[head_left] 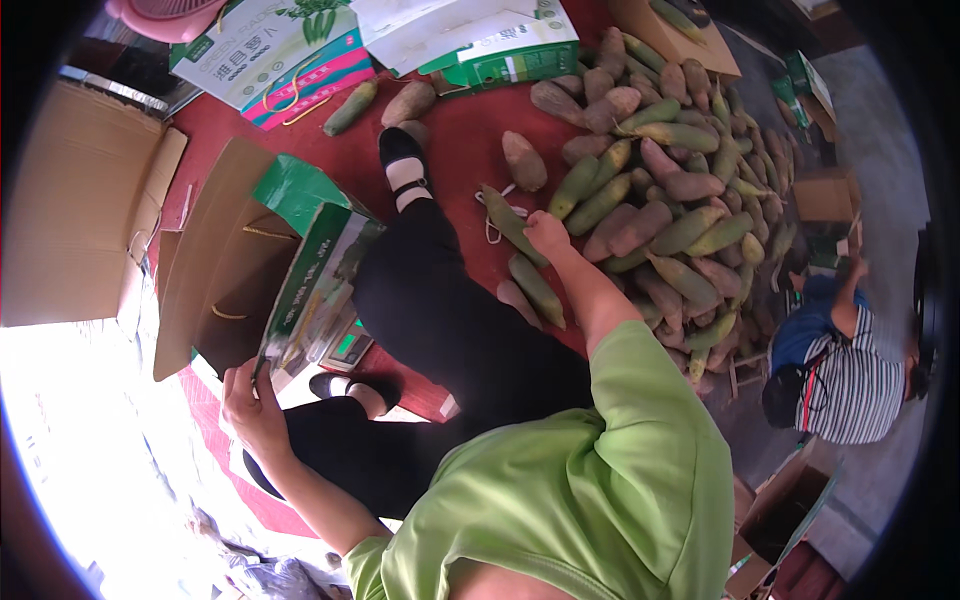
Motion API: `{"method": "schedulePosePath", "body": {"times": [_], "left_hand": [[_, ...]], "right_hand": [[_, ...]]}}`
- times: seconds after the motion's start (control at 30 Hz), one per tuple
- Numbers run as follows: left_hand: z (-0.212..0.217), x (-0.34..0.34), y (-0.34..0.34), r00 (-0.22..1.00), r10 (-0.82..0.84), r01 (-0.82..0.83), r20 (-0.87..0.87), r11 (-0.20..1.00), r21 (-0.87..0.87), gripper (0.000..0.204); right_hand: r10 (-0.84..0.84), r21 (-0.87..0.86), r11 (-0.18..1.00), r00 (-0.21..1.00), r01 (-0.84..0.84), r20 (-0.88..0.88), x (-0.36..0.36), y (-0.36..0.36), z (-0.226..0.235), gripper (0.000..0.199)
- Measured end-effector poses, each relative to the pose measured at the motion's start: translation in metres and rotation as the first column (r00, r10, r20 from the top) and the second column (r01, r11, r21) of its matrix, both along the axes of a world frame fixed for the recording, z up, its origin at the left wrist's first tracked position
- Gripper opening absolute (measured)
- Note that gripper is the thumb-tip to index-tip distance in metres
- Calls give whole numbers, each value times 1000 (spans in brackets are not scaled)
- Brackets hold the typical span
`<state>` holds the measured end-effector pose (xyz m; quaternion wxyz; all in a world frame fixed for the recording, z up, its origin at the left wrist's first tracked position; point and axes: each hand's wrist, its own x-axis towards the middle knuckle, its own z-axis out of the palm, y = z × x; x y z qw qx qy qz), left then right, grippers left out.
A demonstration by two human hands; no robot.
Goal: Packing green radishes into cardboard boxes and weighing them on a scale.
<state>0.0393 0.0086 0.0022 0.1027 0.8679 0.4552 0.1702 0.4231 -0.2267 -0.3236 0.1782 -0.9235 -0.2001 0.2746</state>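
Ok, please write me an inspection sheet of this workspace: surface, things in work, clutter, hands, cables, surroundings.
Surface: red floor mat, produce lying directly on it.
Job's things: open green and white carton with brown flaps; a pile of green and brown-purple oblong produce; a few single pieces lie apart.
Clutter: flat printed cartons, a plain brown box, a white loop of string.
Hands: left hand holds the carton's edge; right hand reaches for a green piece, grip unclear.
Cables: nothing seen.
Surroundings: another person in a striped shirt crouches beside the pile; more boxes nearby.
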Motion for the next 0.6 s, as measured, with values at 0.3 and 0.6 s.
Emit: {"method": "schedulePosePath", "body": {"times": [0.3,0.6], "left_hand": [[2,4,-4,997,74,-74,-3,997,-35,11],[11,2,0,997,46,-47,-55,999,-5,10]], "right_hand": [[-33,-128,991,999,34,12,-1,71,-5,52],[98,-352,928,991,-122,-87,0,69,-4,62]]}}
